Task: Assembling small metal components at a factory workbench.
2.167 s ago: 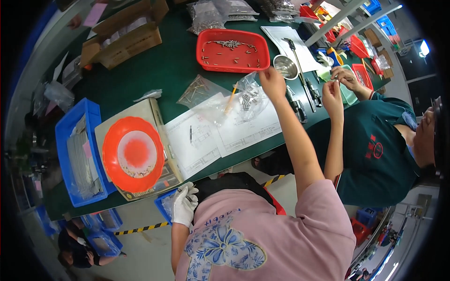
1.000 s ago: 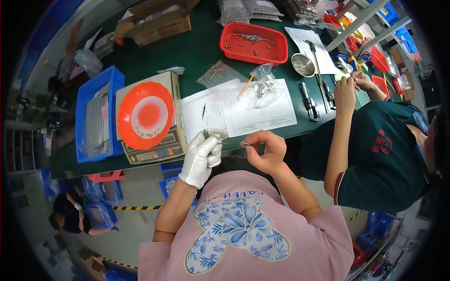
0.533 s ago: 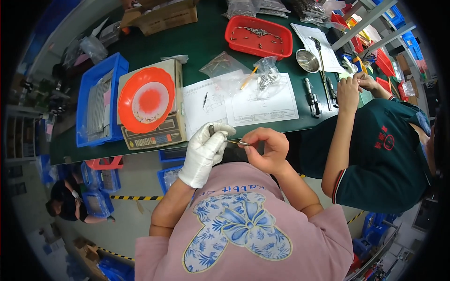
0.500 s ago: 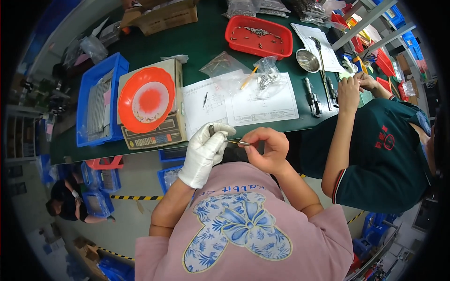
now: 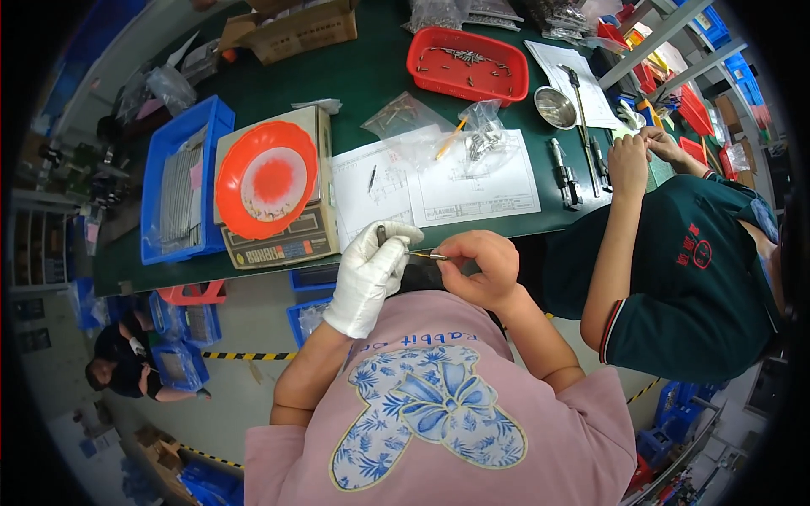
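My left hand (image 5: pixel 369 274), in a white glove, is closed in front of the table edge. A small dark metal piece (image 5: pixel 381 235) sticks up from its fingers. Between my hands runs a thin metal rod (image 5: pixel 424 255), partly gold-coloured. Its left end meets the gloved fingers, and my bare right hand (image 5: pixel 485 266) pinches its other end between thumb and forefinger. Whether the dark piece and the rod are joined inside the glove is hidden. Just beyond my hands, paper drawings (image 5: pixel 477 185) lie on the green table (image 5: pixel 363 76).
A scale (image 5: pixel 283 251) bears an orange plate (image 5: pixel 228 181), left of the drawings. Beside it stands a blue bin (image 5: pixel 152 202) of thin rods. A red tray (image 5: pixel 468 91) holds small metal parts. Measuring tools (image 5: pixel 564 173) lie near a co-worker's hands (image 5: pixel 630 164) at right.
Both hands keep nearly the same hold and pose on the rod. The whole view has shifted very slightly.
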The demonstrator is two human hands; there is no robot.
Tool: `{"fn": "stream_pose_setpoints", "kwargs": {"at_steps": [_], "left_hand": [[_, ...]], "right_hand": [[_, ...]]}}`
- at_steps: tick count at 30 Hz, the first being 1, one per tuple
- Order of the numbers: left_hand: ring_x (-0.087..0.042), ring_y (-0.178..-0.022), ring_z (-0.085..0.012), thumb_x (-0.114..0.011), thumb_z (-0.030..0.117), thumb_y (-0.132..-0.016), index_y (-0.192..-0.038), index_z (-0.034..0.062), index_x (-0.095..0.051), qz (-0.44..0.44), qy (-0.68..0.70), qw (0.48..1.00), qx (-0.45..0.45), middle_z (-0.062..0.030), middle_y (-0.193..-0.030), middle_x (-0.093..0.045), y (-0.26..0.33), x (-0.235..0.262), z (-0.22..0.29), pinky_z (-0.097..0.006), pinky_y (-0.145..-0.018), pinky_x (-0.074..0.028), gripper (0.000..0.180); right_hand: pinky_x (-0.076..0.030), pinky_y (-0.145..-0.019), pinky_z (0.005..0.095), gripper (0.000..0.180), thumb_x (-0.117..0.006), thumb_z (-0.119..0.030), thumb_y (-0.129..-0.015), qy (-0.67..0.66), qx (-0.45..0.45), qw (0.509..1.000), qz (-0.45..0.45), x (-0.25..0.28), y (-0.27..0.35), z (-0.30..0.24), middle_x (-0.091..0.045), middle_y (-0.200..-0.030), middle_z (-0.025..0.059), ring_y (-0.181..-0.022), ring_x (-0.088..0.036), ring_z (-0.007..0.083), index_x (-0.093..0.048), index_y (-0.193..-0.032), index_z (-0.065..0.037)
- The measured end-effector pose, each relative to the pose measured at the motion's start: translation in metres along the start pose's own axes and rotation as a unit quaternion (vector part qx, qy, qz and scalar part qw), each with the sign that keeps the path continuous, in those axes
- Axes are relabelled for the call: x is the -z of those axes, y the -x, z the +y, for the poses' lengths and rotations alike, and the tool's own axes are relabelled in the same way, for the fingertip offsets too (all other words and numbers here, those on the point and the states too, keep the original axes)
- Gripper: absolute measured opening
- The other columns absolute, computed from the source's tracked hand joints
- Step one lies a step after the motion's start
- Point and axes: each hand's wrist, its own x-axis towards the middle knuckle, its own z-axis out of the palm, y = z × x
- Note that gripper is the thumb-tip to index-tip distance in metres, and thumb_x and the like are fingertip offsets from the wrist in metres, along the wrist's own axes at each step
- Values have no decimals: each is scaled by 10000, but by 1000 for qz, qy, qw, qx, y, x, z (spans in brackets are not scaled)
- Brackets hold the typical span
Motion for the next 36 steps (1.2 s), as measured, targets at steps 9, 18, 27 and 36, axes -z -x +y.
{"fn": "stream_pose_setpoints", "kwargs": {"at_steps": [9, 18, 27, 36], "left_hand": [[-336, -512, -4, -423, 84, -852, -868, 55, -551, 16, -62, 998, -18, 66, -625, -417, -5, 7, 9, -140, -454, -266, 133], [-387, -544, -32, -447, 123, -829, -839, 74, -551, -49, -98, 989, -95, 49, -640, -453, -34, 17, -51, -183, -498, -342, 115], [-368, -491, -48, -432, 91, -805, -828, 66, -540, -31, -52, 998, -9, 39, -606, -436, -15, 13, -28, -192, -445, -309, 113], [-487, -649, -86, -469, 60, -823, -895, 40, -557, -25, -203, 957, -206, -14, -733, -554, -14, 13, -25, -237, -606, -408, 115]], "right_hand": [[-383, -430, 304, 165, -631, -52, -570, 90, 38, 993, -62, -3, -16, 2, -513, -585, 47, -472, -491, 218, -517, -689, -73], [-362, -464, 382, 54, -513, -38, -685, 137, -17, 981, -136, -3, 24, 13, -465, -583, 118, -510, -471, 308, -459, -682, -42], [-350, -442, 364, 87, -566, -75, -695, 155, 21, 977, -147, -1, 21, 15, -467, -577, 99, -476, -463, 286, -482, -692, -52], [-281, -383, 239, 276, -412, -180, -856, -313, -364, 869, -117, -14, 20, 8, -359, -475, 6, -393, -335, 110, -386, -603, -74]]}}
